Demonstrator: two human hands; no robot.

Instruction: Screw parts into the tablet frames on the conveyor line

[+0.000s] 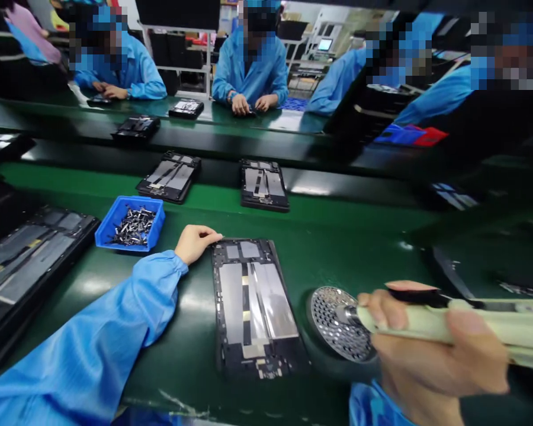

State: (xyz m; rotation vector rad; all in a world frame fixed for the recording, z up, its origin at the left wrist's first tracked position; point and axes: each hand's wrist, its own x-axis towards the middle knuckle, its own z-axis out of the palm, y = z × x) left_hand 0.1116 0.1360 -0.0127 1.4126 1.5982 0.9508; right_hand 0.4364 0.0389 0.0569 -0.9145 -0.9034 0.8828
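An opened tablet (278,302) lies on the green bench in front of me, its inside up, with silver battery panels and a dark strip. At its top left corner is my left hand (195,241), thumb and fingers pinched together; what they hold, if anything, is too small to make out. My right hand (439,349) is wrapped round a pale electric screwdriver (510,331), right of the tablet. The screwdriver's front end is over a round metal screw dish (331,313) full of small holes, and its tip cannot be made out.
A blue bin (101,235) of small metal parts stands left of my left hand. Beyond are two more opened tablets (171,177), and a tablet stack (35,260) is at far left. Co-workers in blue sleeves (251,71) work across the bench.
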